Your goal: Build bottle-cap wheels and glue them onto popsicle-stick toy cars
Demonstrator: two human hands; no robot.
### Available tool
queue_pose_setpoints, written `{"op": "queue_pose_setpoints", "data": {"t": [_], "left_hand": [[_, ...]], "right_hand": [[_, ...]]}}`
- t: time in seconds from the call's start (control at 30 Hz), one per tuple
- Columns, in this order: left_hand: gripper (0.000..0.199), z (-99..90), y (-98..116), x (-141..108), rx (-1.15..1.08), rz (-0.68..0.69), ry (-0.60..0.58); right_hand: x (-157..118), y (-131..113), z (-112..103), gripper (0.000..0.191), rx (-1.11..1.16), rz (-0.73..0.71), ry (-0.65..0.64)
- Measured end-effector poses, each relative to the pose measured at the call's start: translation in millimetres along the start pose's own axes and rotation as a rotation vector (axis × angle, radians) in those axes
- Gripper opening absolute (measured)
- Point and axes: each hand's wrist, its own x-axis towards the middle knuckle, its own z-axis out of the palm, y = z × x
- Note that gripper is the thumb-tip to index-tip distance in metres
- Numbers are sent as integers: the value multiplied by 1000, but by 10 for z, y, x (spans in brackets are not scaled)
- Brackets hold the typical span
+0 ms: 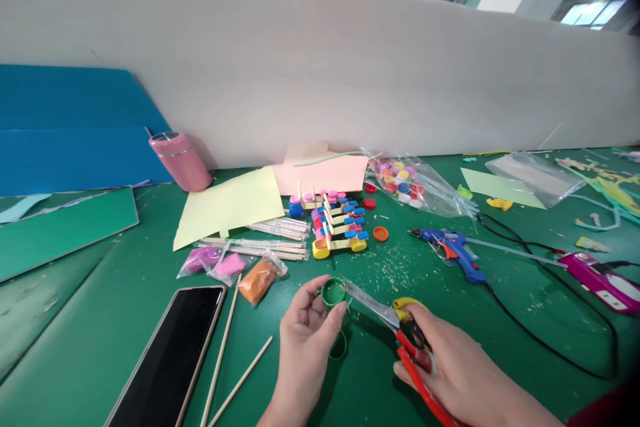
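Down at the bottom left of the frame, a dark-screened phone (pixel 167 353) lay on the green surface (pixel 380 380). Bottom centre, the left hand (pixel 304 343) had a green cap (pixel 333 292) pinched in its fingers, and the right hand (pixel 457 353) gripped scissors (pixel 374 305), blades right at the rim. A green ring (pixel 345 347) sat just below. Honestly, slick curved plastic could've made the blades skid into those fingertips, or a hard squeeze could've cracked the cap. Right of centre was a blue glue gun (pixel 455 250), and farther back, a bag of coloured caps (pixel 400 180). Couldn't read any brands, labels or writing.
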Motion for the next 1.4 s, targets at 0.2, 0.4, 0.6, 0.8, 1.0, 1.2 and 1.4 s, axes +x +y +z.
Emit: {"op": "queue_pose_setpoints", "data": {"t": [0.2, 0.4, 0.6, 0.8, 1.0, 1.2, 1.4], "left_hand": [[32, -38, -86, 16, 157, 169, 19], [29, -42, -110, 7, 203, 184, 26], [29, -69, -172, 23, 249, 207, 26], [29, -85, -180, 20, 289, 233, 3], [28, -73, -169, 20, 302, 237, 19], [27, -85, -193, 27, 366, 293, 50], [27, -86, -183, 27, 378, 299, 43]], "right_hand": [[18, -16, 13, 35, -3, -15, 44], [24, -11, 28, 31, -30, -13, 61], [35, 6, 66, 29, -6, -4, 44], [111, 108, 75, 29, 2, 40, 52], [55, 136, 5, 21, 45, 2, 21], [5, 63, 34, 31, -65, -41, 10], [40, 37, 74, 28, -41, -44, 17]]}}
